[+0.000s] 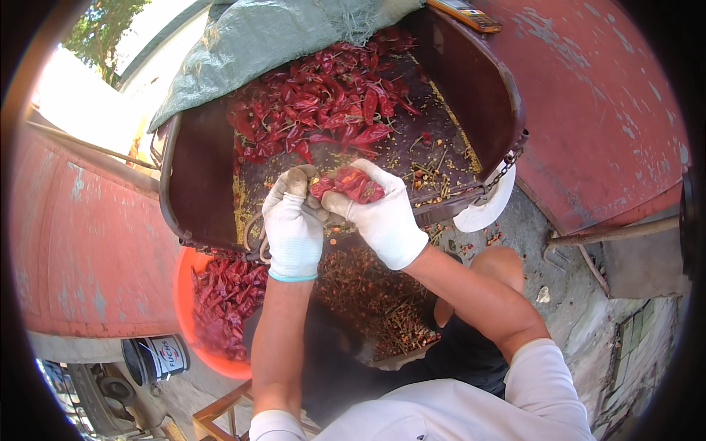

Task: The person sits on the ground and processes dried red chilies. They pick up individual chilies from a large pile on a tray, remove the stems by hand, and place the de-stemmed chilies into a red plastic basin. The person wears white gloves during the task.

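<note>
My right hand point(380, 212), in a white knit glove with soiled fingertips, grips a few wrinkled dried red chili peppers point(353, 184). Against their left end, my left hand point(293, 215) has its gloved fingers curled in. Whether a stem is pinched there is hidden. Both hands are above the near edge of a dark red metal cart bed point(193, 182). A heap of dried red chilies point(325, 99) lies on the bed beyond them. Loose stems point(433, 179) and yellow seeds are scattered at the right of the bed.
An orange basin point(185, 308) of chilies stands at lower left. Discarded stems point(386, 292) pile below my hands. A woven sack point(265, 49) drapes over the far side. A phone-like device point(469, 15) rests on the rim; a chain point(502, 171) hangs right. A black bucket point(140, 361) stands left.
</note>
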